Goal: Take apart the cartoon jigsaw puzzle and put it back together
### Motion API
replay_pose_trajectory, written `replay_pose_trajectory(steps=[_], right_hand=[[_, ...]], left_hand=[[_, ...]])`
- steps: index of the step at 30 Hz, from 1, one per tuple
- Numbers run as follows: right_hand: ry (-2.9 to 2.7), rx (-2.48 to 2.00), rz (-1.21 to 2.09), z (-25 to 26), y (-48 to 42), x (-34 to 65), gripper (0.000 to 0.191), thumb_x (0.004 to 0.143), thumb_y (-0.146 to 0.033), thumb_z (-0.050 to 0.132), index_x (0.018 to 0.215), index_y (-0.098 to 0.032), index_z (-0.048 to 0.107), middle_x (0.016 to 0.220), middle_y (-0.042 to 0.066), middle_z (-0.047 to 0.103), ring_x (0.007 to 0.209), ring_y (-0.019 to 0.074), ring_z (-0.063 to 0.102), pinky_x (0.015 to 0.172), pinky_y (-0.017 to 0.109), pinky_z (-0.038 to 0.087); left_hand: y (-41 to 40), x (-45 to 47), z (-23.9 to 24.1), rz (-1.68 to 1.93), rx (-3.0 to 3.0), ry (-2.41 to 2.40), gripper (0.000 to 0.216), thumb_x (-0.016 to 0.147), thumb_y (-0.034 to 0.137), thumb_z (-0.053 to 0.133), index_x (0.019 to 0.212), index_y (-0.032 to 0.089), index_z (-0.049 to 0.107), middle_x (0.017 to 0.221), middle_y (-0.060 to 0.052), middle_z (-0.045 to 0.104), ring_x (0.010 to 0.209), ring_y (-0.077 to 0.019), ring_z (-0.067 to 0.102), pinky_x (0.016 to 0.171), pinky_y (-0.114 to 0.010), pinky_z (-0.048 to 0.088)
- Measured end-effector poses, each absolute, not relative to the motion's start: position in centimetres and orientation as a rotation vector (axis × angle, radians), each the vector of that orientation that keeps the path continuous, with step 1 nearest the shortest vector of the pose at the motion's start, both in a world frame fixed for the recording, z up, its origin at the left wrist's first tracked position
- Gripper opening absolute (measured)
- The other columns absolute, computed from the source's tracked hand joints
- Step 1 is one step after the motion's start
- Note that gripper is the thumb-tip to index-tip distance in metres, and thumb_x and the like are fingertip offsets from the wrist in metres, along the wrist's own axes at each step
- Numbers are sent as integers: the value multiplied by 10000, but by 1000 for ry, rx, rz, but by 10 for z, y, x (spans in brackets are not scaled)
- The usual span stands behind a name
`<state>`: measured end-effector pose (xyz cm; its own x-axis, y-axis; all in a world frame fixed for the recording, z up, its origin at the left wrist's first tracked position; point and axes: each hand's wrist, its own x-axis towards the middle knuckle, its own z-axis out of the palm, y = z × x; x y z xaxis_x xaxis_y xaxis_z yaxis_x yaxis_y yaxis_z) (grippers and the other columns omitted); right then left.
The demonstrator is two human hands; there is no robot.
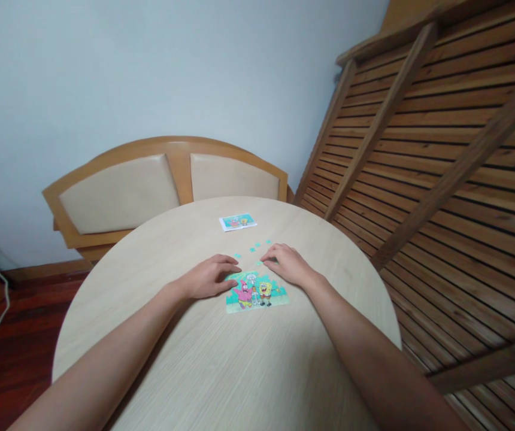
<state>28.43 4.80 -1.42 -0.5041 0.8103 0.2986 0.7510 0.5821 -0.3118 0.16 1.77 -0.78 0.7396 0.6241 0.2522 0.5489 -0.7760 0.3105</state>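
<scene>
A partly joined jigsaw puzzle (257,294) lies flat on the round table, showing a pink starfish, a grey-green figure and a yellow sponge figure on turquoise. Its top edge is uneven. My left hand (208,276) rests at its upper left corner, thumb and fingers apart, touching the puzzle's edge and holding nothing. Just above the puzzle's upper right is my right hand (288,264), its fingertips drawn together at a small turquoise puzzle piece (258,263). Several loose pieces (253,249) are scattered beyond the hands.
A picture sheet (238,222) with the same cartoon figures lies farther back on the pale wooden table (257,371). Behind the table stands a bench with padded backrests (123,194). A slatted wooden frame (428,149) leans along the right side. A white cable (1,305) hangs at left.
</scene>
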Motion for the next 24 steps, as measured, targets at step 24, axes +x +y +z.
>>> replay_pose_trajectory(steps=[24], right_hand=[[-2386,-1233,381,-7,43,288,219,830,-345,703,1024,-270,772,1085,52,707,1050,239,616,988,390,416]], left_hand=[[17,1,-6,507,2712,907,371,948,426,570,1224,195,661,1272,-139,615,1193,-273,574,1048,-424,449]])
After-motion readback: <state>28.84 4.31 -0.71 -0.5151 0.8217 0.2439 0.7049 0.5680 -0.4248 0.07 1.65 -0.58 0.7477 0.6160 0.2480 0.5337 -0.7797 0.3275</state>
